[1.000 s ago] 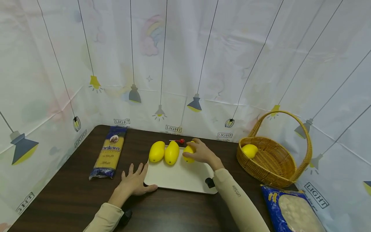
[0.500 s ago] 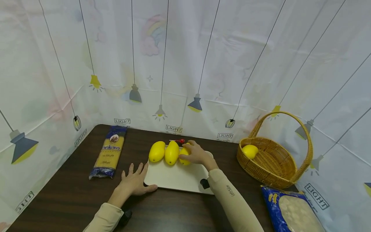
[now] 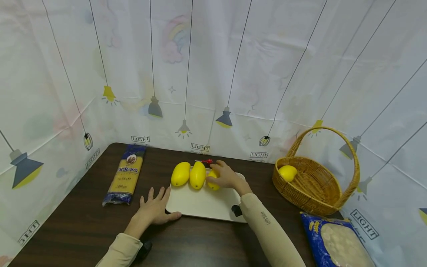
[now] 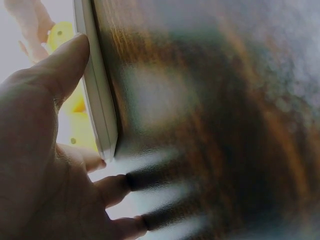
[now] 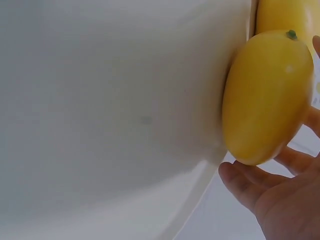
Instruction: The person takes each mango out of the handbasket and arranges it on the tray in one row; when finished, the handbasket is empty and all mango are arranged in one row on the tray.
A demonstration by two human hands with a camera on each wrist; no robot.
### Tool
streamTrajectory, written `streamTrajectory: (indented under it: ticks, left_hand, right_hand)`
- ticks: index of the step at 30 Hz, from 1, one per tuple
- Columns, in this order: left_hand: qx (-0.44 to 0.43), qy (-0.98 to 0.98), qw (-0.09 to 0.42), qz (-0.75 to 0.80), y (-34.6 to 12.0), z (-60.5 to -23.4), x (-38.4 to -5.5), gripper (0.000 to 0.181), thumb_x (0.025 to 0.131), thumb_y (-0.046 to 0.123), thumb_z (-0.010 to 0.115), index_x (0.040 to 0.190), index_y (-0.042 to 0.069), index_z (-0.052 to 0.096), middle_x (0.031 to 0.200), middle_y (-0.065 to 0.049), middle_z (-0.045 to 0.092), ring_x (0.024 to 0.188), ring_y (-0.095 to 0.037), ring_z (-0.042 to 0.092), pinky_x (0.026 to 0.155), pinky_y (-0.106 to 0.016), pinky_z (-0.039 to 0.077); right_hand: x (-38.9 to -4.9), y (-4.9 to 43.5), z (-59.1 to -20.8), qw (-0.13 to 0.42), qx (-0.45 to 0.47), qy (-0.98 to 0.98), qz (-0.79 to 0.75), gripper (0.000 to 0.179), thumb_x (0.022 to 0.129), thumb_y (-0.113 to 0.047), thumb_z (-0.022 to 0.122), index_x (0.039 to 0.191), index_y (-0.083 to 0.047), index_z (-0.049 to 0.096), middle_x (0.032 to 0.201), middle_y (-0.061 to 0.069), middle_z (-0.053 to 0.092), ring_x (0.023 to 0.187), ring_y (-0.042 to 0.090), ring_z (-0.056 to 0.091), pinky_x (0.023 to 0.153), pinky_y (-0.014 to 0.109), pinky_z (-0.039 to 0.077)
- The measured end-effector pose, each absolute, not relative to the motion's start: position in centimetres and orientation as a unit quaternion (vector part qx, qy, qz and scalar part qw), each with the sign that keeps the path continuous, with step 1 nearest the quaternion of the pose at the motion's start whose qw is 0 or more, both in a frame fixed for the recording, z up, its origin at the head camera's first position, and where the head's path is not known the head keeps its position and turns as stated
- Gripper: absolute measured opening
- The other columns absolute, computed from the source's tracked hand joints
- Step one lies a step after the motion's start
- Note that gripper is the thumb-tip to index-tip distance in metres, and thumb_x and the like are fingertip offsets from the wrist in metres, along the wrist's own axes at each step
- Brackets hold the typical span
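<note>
In the head view, my right hand (image 3: 230, 177) holds a smooth yellow oval fruit (image 3: 213, 183) at the back of a white tray (image 3: 207, 204), thumb and fingers round its sides. The right wrist view shows that yellow fruit (image 5: 267, 97) close up, with a small green stem nub. Two more such fruits, a middle one (image 3: 198, 175) and a left one (image 3: 181, 174), lie beside it in a row. My left hand (image 3: 153, 209) is spread at the tray's near-left corner. In the left wrist view its thumb (image 4: 75, 55) touches the tray edge.
A wicker basket (image 3: 290, 194) with a tall handle stands at the right, one yellow fruit (image 3: 287, 173) inside. A blue-and-white bag (image 3: 340, 241) lies in front of it. A pasta packet (image 3: 126, 174) is at the left. Behind the tray lies a small red-ended item (image 3: 209, 161).
My right hand has shifted the held fruit left along the tray, close up to the middle one, and has stayed there over the last half second. My left hand has kept its place.
</note>
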State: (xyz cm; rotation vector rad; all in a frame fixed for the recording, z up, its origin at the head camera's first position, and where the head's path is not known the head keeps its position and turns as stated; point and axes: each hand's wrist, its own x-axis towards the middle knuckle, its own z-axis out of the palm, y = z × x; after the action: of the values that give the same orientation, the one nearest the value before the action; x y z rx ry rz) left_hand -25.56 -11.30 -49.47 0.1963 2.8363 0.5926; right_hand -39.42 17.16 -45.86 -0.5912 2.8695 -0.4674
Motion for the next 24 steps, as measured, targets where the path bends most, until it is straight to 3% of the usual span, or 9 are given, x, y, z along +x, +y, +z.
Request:
streamTrajectory:
  ticks: [18, 24]
  left_hand:
    - [0.068, 0.970, 0.114, 0.206, -11.3, -49.4, -25.6, 0.110, 0.083, 0.074, 0.063, 0.162, 0.011, 0.019, 0.167, -0.023, 0.020, 0.152, -0.057, 0.007, 0.112, -0.082, 0.007]
    - [0.068, 0.969, 0.117, 0.205, -11.3, -49.5, -25.6, 0.111, 0.082, 0.075, 0.062, 0.162, 0.011, 0.019, 0.167, -0.024, 0.020, 0.152, -0.058, 0.007, 0.112, -0.082, 0.007]
  right_hand:
    - [-39.4, 22.1, -44.4, 0.061, -0.163, 0.967, -0.184, 0.081, 0.094, -0.059, 0.059, 0.157, -0.015, 0.035, 0.166, 0.019, 0.024, 0.151, 0.043, 0.029, 0.118, 0.065, 0.031]
    - [-39.1, 24.3, -43.3, 0.034, -0.138, 0.973, -0.180, 0.082, 0.095, -0.061, 0.056, 0.157, -0.013, 0.034, 0.164, 0.021, 0.026, 0.149, 0.048, 0.029, 0.116, 0.071, 0.026]
